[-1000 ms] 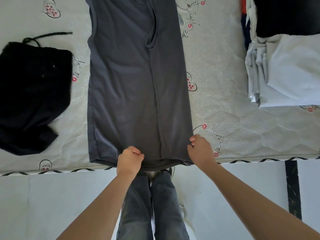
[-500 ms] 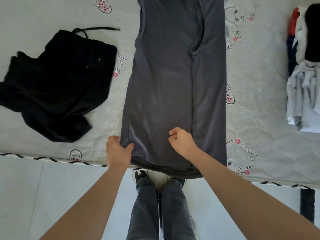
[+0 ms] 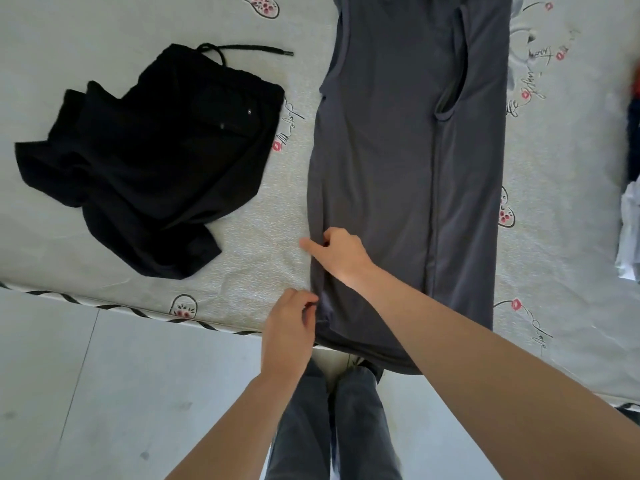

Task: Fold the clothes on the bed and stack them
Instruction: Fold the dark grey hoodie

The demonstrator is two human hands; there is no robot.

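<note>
A long dark grey jersey garment [image 3: 408, 174], folded lengthwise into a narrow strip, lies down the centre of the frame on the pale quilted bed [image 3: 242, 271] with its hem hanging over the near edge. The left hand [image 3: 289, 327], lower centre, pinches the garment's left edge near the hem, while the right hand [image 3: 337, 252] just above it has its grip curled on the same edge, forefinger pointing left. Crumpled black drawstring shorts [image 3: 149, 157] lie at the upper left, apart from the garment.

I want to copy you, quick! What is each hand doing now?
Left hand: pinches the grey shirt at its left edge.
Right hand: pinches that same edge.
</note>
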